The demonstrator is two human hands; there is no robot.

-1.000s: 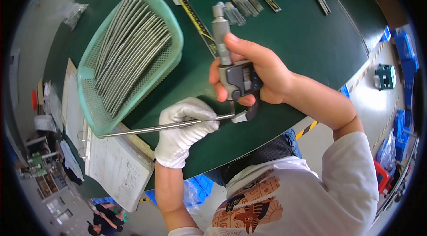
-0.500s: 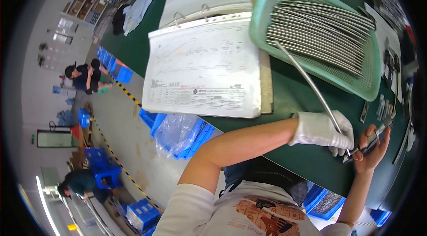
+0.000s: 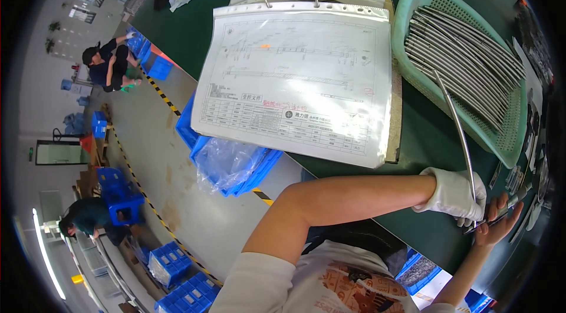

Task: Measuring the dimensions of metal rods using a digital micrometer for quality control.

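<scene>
My left hand [image 3: 455, 194], in a white glove, is closed around the lower part of a thin metal rod [image 3: 458, 118]. The rod slants up and leftward, its far end over the edge of a pale green plastic basket [image 3: 402, 35]. Many similar metal rods [image 3: 460, 62] lie side by side in that basket. My bare right hand [image 3: 498, 227] grips what looks like a micrometer [image 3: 520, 195], its grey barrel showing past the fingers. The rod's lower end meets the tool between my hands; fingers partly hide the contact.
An open ring binder with a technical drawing [image 3: 295, 77] lies left of the basket on the green table [image 3: 330, 166]. Small tools [image 3: 516, 177] lie at the right. Blue bins with a clear plastic bag [image 3: 227, 162] stand below the table edge. Two people [image 3: 109, 65] sit farther off.
The view has shifted, so binder, basket and hands appear farther right. Both hands keep their grips, with the rod's lower end still at the tool.
</scene>
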